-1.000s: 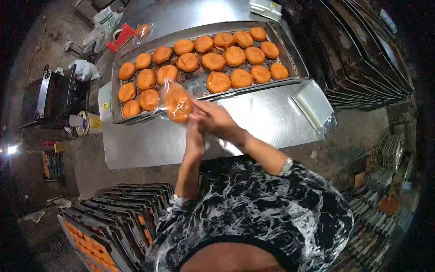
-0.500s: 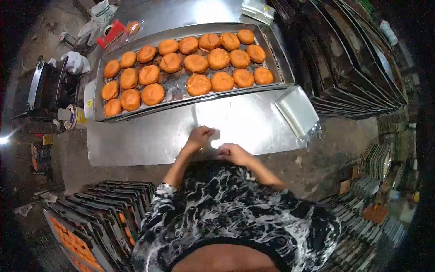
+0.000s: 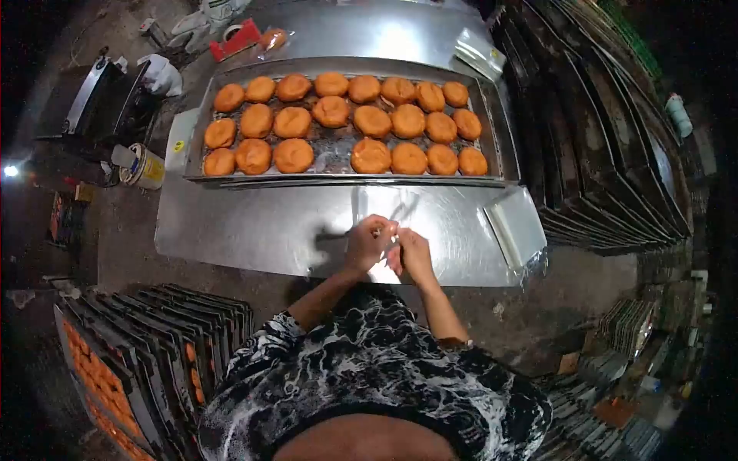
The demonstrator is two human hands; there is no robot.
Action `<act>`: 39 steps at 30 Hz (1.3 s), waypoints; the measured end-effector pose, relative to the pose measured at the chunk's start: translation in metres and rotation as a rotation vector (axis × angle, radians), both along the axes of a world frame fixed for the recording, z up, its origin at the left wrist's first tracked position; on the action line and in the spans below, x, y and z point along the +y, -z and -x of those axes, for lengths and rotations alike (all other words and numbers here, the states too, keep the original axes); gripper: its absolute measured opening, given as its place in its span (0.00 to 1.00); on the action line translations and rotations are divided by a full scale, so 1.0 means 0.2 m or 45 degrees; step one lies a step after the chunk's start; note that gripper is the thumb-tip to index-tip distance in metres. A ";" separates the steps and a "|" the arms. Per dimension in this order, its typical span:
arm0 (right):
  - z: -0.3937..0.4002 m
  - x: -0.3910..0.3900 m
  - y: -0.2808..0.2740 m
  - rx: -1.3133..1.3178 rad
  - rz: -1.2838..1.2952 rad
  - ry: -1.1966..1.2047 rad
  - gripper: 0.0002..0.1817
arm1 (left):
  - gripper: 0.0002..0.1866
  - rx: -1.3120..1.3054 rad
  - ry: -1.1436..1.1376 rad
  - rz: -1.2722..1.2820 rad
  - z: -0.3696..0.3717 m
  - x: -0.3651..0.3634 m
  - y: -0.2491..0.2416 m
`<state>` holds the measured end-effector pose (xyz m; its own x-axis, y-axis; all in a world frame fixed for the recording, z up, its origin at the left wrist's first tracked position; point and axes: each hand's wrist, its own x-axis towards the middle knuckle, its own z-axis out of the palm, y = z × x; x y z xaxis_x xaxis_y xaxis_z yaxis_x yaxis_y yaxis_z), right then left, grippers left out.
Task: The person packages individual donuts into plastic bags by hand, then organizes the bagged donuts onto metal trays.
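Note:
My left hand (image 3: 370, 242) and my right hand (image 3: 411, 253) meet over the front of the metal table (image 3: 254, 230). Their fingers are pinched together on a clear plastic bag (image 3: 374, 201), whose thin film shows just beyond the fingertips and is hard to tell from the table's glare. Beyond the hands lies a metal tray (image 3: 346, 181) with several round orange-brown buns (image 3: 294, 156) in three rows. One gap shows in the front row. To the right of my hands is a stack of clear plastic bags (image 3: 516, 224).
Another stack of clear bags (image 3: 480, 52) lies at the back right, and more plastic (image 3: 181, 142) pokes out left of the tray. A red tape dispenser (image 3: 235, 40) stands behind it. Tray racks rise at the right (image 3: 592, 131) and lower left (image 3: 154, 346). A bucket (image 3: 146, 167) stands left.
My hands were apart and low near the table edge; now they are together, with clear film extending beyond them. The view has shifted, so the tray appears lower and more level.

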<state>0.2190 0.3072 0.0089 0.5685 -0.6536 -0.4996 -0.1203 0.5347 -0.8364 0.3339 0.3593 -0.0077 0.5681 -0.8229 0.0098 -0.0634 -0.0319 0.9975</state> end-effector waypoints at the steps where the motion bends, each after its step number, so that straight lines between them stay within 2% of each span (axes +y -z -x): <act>1: -0.07 0.01 -0.16 0.053 0.111 0.083 0.09 | 0.08 0.046 -0.048 -0.072 -0.05 0.01 -0.05; 2: -0.13 0.04 -0.24 0.155 0.688 0.097 0.09 | 0.08 0.353 -0.021 0.034 -0.12 0.03 -0.10; 3: -0.16 0.06 -0.22 0.145 0.702 0.085 0.09 | 0.08 0.347 -0.033 0.050 -0.18 0.07 -0.12; 5: -0.21 0.15 -0.12 0.380 1.167 -0.041 0.08 | 0.11 -0.036 0.308 -0.145 -0.31 0.17 -0.18; 6: -0.23 0.18 -0.07 0.481 1.144 -0.118 0.07 | 0.10 -0.078 0.312 -0.121 -0.31 0.21 -0.19; 7: -0.26 0.22 -0.07 0.412 1.230 -0.165 0.08 | 0.09 -0.070 0.194 -0.148 -0.31 0.22 -0.22; 9: -0.35 0.24 -0.25 0.288 0.314 -0.259 0.13 | 0.08 -0.217 -0.084 0.051 -0.35 0.24 -0.28; 11: -0.42 0.08 -0.15 -0.579 -0.755 -0.078 0.18 | 0.07 -0.393 0.042 0.237 -0.41 0.31 -0.37; 12: -0.53 0.01 -0.22 -0.560 -0.394 -0.023 0.20 | 0.03 -0.440 0.106 0.355 -0.41 0.32 -0.48; 13: -0.62 -0.03 -0.33 -0.523 -0.038 0.035 0.22 | 0.11 -0.479 0.182 0.215 -0.44 0.34 -0.49; 15: -0.86 0.08 -0.57 -1.111 0.044 0.311 0.25 | 0.25 0.151 -0.129 0.510 -0.50 0.28 -0.45; 17: -0.92 0.24 -0.58 -1.314 -0.476 0.015 0.26 | 0.32 0.772 -0.291 0.835 -0.66 0.24 -0.40; 18: -0.97 0.31 -0.46 -1.235 -0.846 -0.103 0.27 | 0.29 0.904 0.101 1.014 -0.76 0.34 -0.40; 19: -1.04 0.36 -0.33 -0.810 -0.634 -0.183 0.23 | 0.24 1.164 0.072 0.581 -0.92 0.39 -0.39; 21: -1.12 0.21 -0.33 -0.119 0.434 -0.852 0.18 | 0.19 1.308 -0.009 0.285 -1.12 0.55 -0.29; 23: -1.32 0.01 -0.31 0.254 1.544 -0.479 0.24 | 0.16 0.990 -0.522 0.542 -1.27 0.59 -0.22; 24: -1.41 -0.10 -0.18 0.719 1.930 -0.239 0.31 | 0.18 0.898 -0.761 0.533 -1.29 0.60 -0.26; 25: -1.44 -0.19 0.02 1.136 2.123 -0.184 0.37 | 0.18 0.899 -0.759 0.513 -1.30 0.60 -0.34; 26: -1.54 -0.33 0.32 0.855 1.931 -0.211 0.33 | 0.19 0.966 -0.813 0.589 -1.32 0.62 -0.39; 27: -1.47 -0.26 0.02 0.564 1.364 -0.496 0.27 | 0.21 1.024 -0.864 0.662 -1.35 0.65 -0.42; 28: -1.41 -0.19 -0.10 0.448 1.280 -0.395 0.24 | 0.23 0.920 -0.736 0.791 -1.41 0.69 -0.34; 29: -1.36 -0.14 -0.16 0.338 1.201 -0.301 0.21 | 0.23 0.920 -0.734 0.788 -1.42 0.69 -0.35; 30: -1.31 -0.08 -0.16 0.058 1.100 -0.049 0.21 | 0.19 1.069 -0.932 0.799 -1.43 0.68 -0.38; 31: -1.27 -0.01 -0.22 -0.160 0.956 0.038 0.22 | 0.15 1.219 -1.122 0.810 -1.44 0.64 -0.42; 32: -1.25 0.09 -0.35 -0.182 1.163 0.010 0.24 | 0.15 1.225 -1.141 0.813 -1.37 0.55 -0.49; 33: -1.26 0.17 -0.47 -0.197 1.375 -0.011 0.27 | 0.18 1.177 -0.834 0.822 -1.31 0.49 -0.44; 35: -1.27 0.22 -0.59 -0.093 1.298 0.124 0.33 | 0.21 1.110 -0.447 0.895 -1.13 0.35 -0.40; 36: -1.25 0.18 -0.51 -0.206 1.177 0.225 0.37 | 0.23 1.127 -0.249 0.854 -1.05 0.33 -0.49; 37: -1.18 0.20 -0.47 -0.193 1.181 0.260 0.37 | 0.23 1.134 -0.215 0.839 -0.99 0.31 -0.48; 39: -1.13 0.27 -0.41 -0.319 0.843 0.374 0.33 | 0.24 1.523 0.115 0.876 -0.95 0.26 -0.42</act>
<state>0.4459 0.3610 0.0902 0.3697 -0.9135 0.1697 0.1847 -0.1067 -0.9770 0.5232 0.4118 0.0762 0.4641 -0.8854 -0.0255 0.8585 0.4425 0.2589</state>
